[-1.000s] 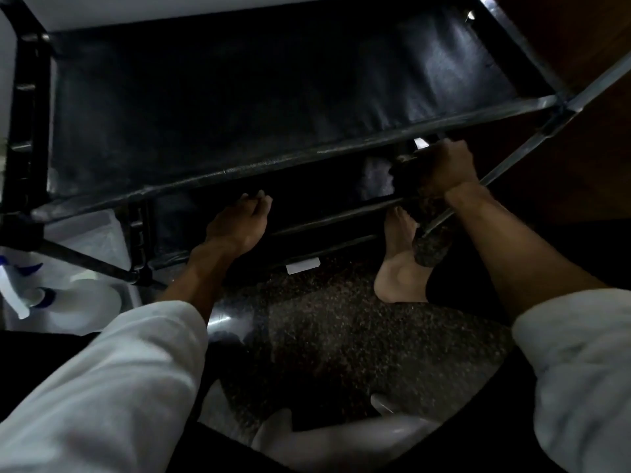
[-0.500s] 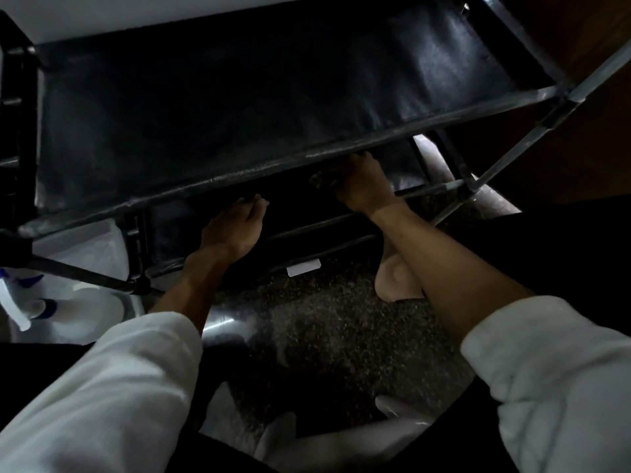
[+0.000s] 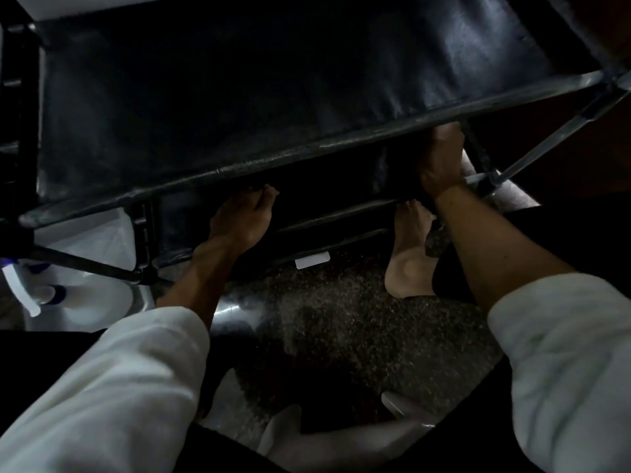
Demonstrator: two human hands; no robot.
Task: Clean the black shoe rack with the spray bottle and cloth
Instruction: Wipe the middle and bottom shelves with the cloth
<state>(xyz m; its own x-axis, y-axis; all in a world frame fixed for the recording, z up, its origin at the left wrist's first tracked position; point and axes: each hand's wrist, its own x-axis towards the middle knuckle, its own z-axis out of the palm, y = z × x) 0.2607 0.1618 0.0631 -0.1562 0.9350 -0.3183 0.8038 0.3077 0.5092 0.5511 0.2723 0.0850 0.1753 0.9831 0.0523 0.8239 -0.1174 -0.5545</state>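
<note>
The black shoe rack (image 3: 273,97) fills the upper half, its top fabric shelf tilted toward me. My left hand (image 3: 242,221) rests flat on the shelf below, fingertips tucked under the top shelf's front bar. My right hand (image 3: 440,162) reaches under that same bar near the rack's right post and holds a dark cloth (image 3: 403,169) against the lower shelf. The cloth is hard to make out in the dark, and the fingers are partly hidden. The white spray bottle (image 3: 85,302) with blue trim stands on the floor at the lower left, beside the rack's leg.
A bare foot (image 3: 406,257) rests on the speckled floor (image 3: 341,322) in front of the rack. A white label (image 3: 312,260) hangs from the lowest bar. A pale object (image 3: 341,442) lies at the bottom. Brown wood (image 3: 563,158) lies to the right.
My right hand slid left along the lower shelf with the cloth, then came back right to the rack's post. My left hand stayed put.
</note>
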